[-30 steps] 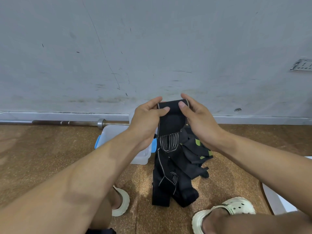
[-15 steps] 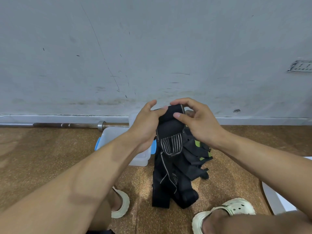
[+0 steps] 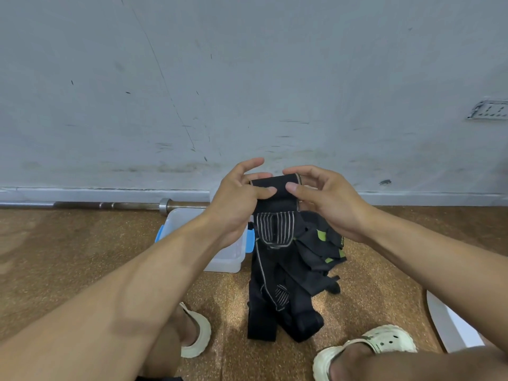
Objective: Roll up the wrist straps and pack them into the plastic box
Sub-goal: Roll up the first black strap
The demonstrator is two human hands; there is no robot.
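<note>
Two hands are kept up in front of the wall, and a black wrist strap [image 3: 276, 204] is pinched between them at its rolled top end. The left hand [image 3: 238, 196] has its thumb pressed on the front of the roll, same for the right hand [image 3: 327, 200], with fingers curled behind. The rest of the strap is left hanging down onto a pile of straps [image 3: 308, 270] on the floor [image 3: 82, 257]. A plastic box [image 3: 220, 251] is seen just left of the pile, partly hidden by the left forearm. A barbell [image 3: 110, 206] is laid along the wall.
</note>
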